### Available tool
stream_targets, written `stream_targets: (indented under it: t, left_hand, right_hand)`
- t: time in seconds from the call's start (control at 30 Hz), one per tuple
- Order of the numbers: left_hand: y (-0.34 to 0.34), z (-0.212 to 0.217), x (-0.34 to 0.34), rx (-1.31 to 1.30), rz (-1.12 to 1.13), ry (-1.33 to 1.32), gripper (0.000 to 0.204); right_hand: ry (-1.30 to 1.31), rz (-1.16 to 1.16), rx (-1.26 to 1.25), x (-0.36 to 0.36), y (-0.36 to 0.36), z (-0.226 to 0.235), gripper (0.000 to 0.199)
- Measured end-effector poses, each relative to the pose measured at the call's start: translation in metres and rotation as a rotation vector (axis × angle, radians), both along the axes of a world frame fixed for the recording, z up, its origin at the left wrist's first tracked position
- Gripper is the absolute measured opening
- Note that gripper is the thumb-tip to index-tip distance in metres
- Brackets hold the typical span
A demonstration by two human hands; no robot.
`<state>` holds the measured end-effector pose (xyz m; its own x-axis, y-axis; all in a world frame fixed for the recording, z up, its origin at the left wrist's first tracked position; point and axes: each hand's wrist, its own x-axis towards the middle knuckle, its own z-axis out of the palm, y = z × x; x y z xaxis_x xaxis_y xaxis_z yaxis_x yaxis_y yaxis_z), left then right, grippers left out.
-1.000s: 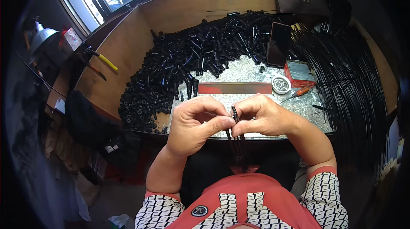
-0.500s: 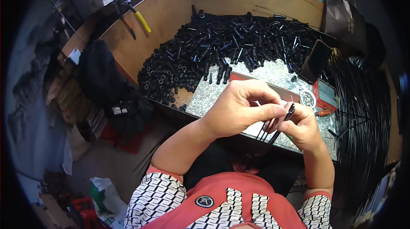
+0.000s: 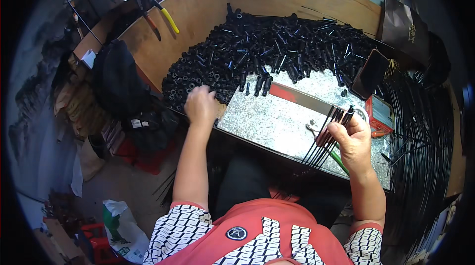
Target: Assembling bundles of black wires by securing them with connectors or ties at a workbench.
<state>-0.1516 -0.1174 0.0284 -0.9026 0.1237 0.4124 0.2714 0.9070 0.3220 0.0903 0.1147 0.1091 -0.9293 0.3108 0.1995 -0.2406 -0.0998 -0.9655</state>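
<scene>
My right hand (image 3: pixel 352 139) is closed around a spread bunch of thin black rods (image 3: pixel 316 147), held above the right part of the speckled board (image 3: pixel 277 131). One rod's upper end, beside my thumb and fingers, carries a small dark fitting. My left hand (image 3: pixel 200 107) reaches to the near left edge of a heap of small black ring-like parts (image 3: pixel 185 74). Its fingers are blurred and partly hidden, so what they touch or hold cannot be made out. A green-handled tool (image 3: pixel 338 161) lies on the board below the rods.
Black tubular parts (image 3: pixel 277 42) are heaped against the wooden walls. A phone (image 3: pixel 370 73) leans at the right beside a red box (image 3: pixel 380 116). Long black rods (image 3: pixel 420 126) fill the right side. Yellow-handled pliers (image 3: pixel 167 17) hang on the left wall.
My left hand has left the rods and moved left to the heap of ring-like parts. My right hand keeps the rods, which are now fanned out and further from my body.
</scene>
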Motion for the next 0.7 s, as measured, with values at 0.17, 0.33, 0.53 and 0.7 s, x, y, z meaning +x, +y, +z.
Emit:
stream_targets:
  t: [0.17, 0.33, 0.53, 0.7]
  left_hand:
    - [-0.020, -0.032, -0.018, -0.243, 0.076, -0.003, 0.017]
    - [-0.013, -0.043, -0.021, -0.290, -0.009, 0.031, 0.012]
    - [0.019, 0.009, 0.018, 0.329, -0.339, 0.169, 0.020]
    - [0.070, 0.066, 0.068, 1.132, -0.958, -0.470, 0.016]
  right_hand:
    - [-0.019, -0.035, 0.009, 0.002, 0.004, 0.003, 0.009]
    - [-0.043, -0.018, -0.026, 0.002, 0.009, 0.005, 0.015]
    - [-0.045, 0.056, -0.085, -0.006, 0.009, 0.000, 0.012]
    - [0.000, 0.144, -0.130, -0.010, 0.008, -0.002, 0.011]
